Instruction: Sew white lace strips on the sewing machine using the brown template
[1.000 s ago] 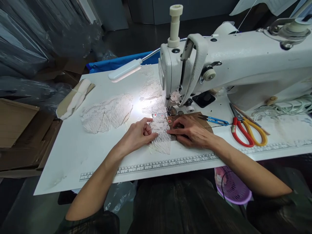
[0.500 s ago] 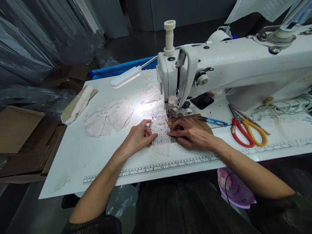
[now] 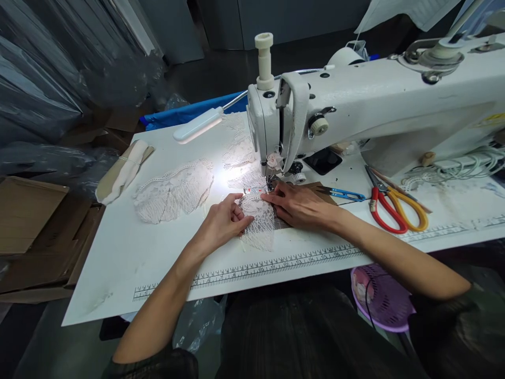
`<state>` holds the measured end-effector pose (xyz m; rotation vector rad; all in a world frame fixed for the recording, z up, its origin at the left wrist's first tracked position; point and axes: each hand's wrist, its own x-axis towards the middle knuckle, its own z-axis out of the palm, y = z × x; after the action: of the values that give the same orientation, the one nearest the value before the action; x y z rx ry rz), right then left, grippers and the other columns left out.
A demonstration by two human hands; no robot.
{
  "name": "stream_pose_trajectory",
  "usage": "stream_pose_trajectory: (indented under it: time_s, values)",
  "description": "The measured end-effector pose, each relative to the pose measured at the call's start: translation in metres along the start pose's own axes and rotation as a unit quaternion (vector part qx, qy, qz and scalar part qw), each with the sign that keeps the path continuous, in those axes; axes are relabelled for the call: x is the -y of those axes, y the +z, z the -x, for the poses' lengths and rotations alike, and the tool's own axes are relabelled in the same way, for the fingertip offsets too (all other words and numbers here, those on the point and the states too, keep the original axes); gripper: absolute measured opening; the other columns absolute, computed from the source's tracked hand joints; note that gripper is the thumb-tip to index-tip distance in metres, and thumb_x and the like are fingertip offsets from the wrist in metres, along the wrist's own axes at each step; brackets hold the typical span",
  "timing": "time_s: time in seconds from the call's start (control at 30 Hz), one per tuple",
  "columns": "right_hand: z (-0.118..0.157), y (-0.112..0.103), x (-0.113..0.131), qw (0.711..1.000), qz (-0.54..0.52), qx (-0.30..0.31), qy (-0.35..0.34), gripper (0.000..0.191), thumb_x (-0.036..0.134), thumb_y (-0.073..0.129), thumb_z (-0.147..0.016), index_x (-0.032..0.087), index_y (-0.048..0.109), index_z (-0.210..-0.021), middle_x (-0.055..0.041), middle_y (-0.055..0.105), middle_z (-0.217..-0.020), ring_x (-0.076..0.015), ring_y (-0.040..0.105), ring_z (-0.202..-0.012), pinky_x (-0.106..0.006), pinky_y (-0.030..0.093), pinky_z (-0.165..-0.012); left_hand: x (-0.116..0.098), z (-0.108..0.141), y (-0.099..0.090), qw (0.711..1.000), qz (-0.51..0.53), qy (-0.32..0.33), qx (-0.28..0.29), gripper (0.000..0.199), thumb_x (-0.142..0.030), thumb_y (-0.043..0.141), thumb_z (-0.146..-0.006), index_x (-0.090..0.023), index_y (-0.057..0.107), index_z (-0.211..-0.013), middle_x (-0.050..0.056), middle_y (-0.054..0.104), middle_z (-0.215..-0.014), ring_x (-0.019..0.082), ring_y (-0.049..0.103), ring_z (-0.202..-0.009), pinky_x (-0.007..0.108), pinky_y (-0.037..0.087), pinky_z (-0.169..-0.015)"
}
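Observation:
A white lace piece (image 3: 258,226) lies under the needle area of the sewing machine (image 3: 272,126). My left hand (image 3: 221,221) is closed at its left edge, fingers curled and the thumb on the lace. From the right, my right hand (image 3: 302,205) presses the lace close to the presser foot, its index fingertip on the upper band and its other fingers partly hidden. A small strip with red marks (image 3: 252,190) crosses the lace near the foot. Brown card (image 3: 321,193) shows behind my right hand.
Another lace piece (image 3: 173,192) lies to the left, beside a tied fabric bundle (image 3: 125,171). A lit lamp (image 3: 197,126) hangs over the table. Blue thread snips (image 3: 347,195) and red-and-yellow scissors (image 3: 394,210) lie at right. A printed ruler (image 3: 260,268) runs along the front edge.
My right hand has moved left and slightly up, its index finger now onto the lace by the foot. My left hand stays nearly in place. The view has shifted slightly.

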<state>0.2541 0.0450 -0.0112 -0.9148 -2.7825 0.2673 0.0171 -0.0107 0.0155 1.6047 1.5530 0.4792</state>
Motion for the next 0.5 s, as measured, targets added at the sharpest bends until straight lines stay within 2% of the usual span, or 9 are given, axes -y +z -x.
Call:
stream_pose_trajectory:
  time_s: [0.13,0.27,0.4,0.5]
  values:
    - [-0.006,0.005,0.004,0.999,0.048,0.017,0.017,0.045,0.021,0.039,-0.097,0.011,0.052,-0.139,-0.0214,0.059,-0.117,-0.0273,0.059,-0.094,-0.037,0.051,-0.071,0.001,-0.001,0.0,1.0,-0.003,0.002,0.005,0.061,-0.039,0.065,-0.088,-0.016,0.045,-0.141,-0.002,0.068,-0.075,0.015,0.067,-0.058,0.028,0.054,-0.056]
    - [-0.006,0.009,0.005,0.998,0.055,0.014,0.023,0.044,0.017,0.037,-0.096,0.012,0.052,-0.137,-0.02,0.059,-0.113,-0.0271,0.059,-0.093,-0.039,0.052,-0.073,-0.001,-0.001,-0.002,1.0,-0.018,0.003,-0.001,0.059,-0.036,0.064,-0.088,-0.015,0.045,-0.141,-0.002,0.068,-0.074,0.015,0.067,-0.058,0.027,0.053,-0.057]
    - [0.0,0.006,0.001,1.0,0.018,-0.023,0.009,0.046,0.019,0.037,-0.098,0.014,0.049,-0.141,-0.0164,0.059,-0.111,-0.0251,0.06,-0.092,-0.04,0.054,-0.077,0.0,-0.001,-0.001,1.0,-0.021,0.004,-0.003,0.059,-0.036,0.064,-0.088,-0.015,0.046,-0.14,-0.002,0.068,-0.075,0.015,0.067,-0.059,0.028,0.053,-0.058]
    - [0.011,0.004,-0.003,0.998,-0.034,-0.052,-0.004,0.043,0.023,0.038,-0.1,0.017,0.054,-0.139,-0.0138,0.06,-0.109,-0.0228,0.06,-0.091,-0.039,0.055,-0.081,0.002,0.0,0.0,1.0,-0.019,0.008,-0.005,0.059,-0.039,0.064,-0.088,-0.016,0.046,-0.14,-0.001,0.068,-0.077,0.015,0.067,-0.06,0.028,0.053,-0.058]
